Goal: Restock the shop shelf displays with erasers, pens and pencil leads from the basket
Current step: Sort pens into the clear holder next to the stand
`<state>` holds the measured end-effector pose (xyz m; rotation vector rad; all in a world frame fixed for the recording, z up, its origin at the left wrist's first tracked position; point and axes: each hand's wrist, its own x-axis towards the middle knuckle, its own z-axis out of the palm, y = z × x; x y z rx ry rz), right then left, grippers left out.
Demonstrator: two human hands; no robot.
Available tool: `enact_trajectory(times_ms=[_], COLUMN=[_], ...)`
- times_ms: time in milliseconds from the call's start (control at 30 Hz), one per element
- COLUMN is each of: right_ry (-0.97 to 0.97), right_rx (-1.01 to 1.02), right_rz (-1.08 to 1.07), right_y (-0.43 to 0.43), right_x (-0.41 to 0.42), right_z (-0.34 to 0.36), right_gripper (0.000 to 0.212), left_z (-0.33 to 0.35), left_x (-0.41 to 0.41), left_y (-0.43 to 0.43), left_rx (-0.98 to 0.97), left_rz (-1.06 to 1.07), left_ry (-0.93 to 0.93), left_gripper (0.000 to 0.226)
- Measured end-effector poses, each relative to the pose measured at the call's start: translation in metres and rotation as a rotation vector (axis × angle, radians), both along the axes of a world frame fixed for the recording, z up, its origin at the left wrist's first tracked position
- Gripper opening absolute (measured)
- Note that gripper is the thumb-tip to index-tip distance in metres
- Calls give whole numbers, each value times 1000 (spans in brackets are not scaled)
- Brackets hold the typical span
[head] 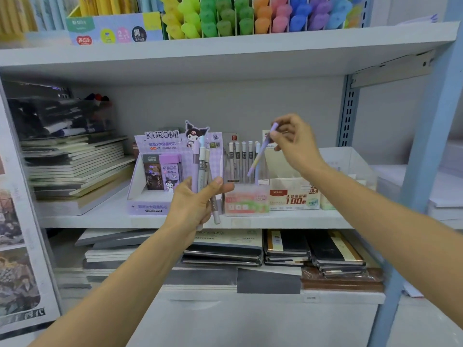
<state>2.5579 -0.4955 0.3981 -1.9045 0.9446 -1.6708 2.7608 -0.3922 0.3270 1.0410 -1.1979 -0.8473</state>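
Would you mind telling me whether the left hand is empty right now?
No, the left hand grips a small bunch of slim lead tubes, held roughly upright.

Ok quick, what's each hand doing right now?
Left hand: closed, holding a bunch of slim purple and grey plastic tubes.
Right hand: closed, pinching one slim pastel purple tube.

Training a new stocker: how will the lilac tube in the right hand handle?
Probably stiff and light: the lilac tube hangs straight, the right hand pinching only its top. Looks round, so may roll if laid flat.
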Motion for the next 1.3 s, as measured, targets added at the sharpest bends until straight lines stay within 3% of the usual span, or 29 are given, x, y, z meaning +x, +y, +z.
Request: enact_trajectory(times_ms=[200,367,500,833,1133,1300], right_ry=[214,380,351,209,326,274], right_rx=[-71,-83,-66,-100,-76,-51], right_rz=[-56,20,31,-36,-196,-153], right_y=[-17,-21,-23,-31,-42,-32], right_x=[12,3,6,15,22,16], right_z=[-15,-6,-8,-5,-17,-9], right_gripper=[16,16,24,21,18,24], left_z=[-1,-2,-5,-4,-6,-3], left_x=[5,7,5,8,6,5], left_y=[-6,-10,-11,-8,-12,-9], left_rx=[-46,-30,-12,16,56,46], left_rz=[-25,-14,9,8,-29,-32], left_ry=[27,66,81,82,88,68], left_gripper=[21,19,18,20,23,29])
